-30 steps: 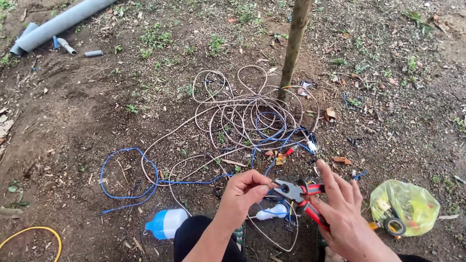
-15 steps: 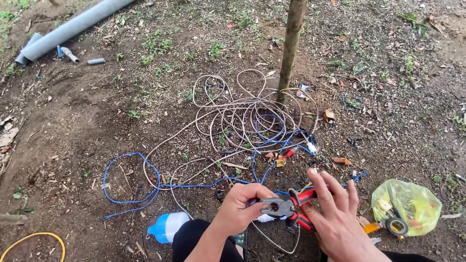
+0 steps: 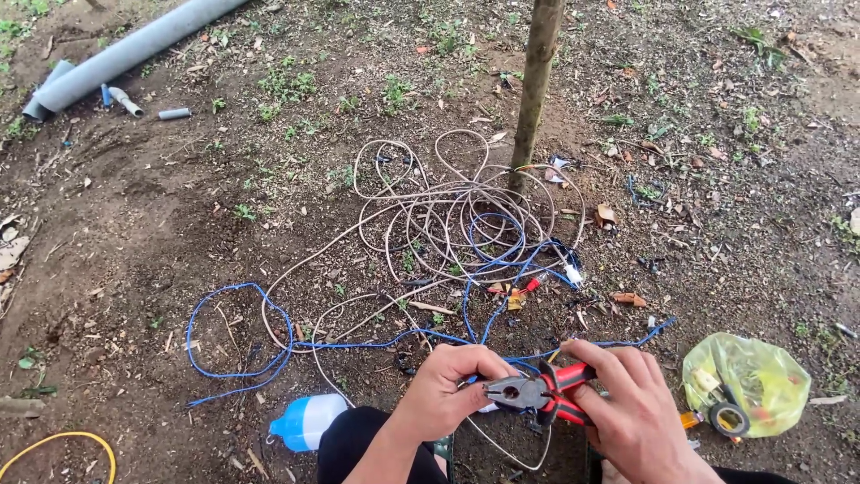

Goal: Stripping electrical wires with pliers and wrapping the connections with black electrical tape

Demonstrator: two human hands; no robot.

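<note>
Pliers (image 3: 528, 394) lie w/ long axis left-right, nose toward left hand (image 3: 448, 390) pinching blue wire (image 3: 358, 343); right hand (image 3: 627, 412) closed round red handles.

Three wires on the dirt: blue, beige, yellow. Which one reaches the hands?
The blue wire: it runs to the left hand, by the red-handled pliers in the right hand. The yellow wire lies far left.

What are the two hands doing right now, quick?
Left hand: closed, pinching something at the pliers' jaws, likely a wire; too small to tell.
Right hand: closed around the pliers' red handles.
</note>
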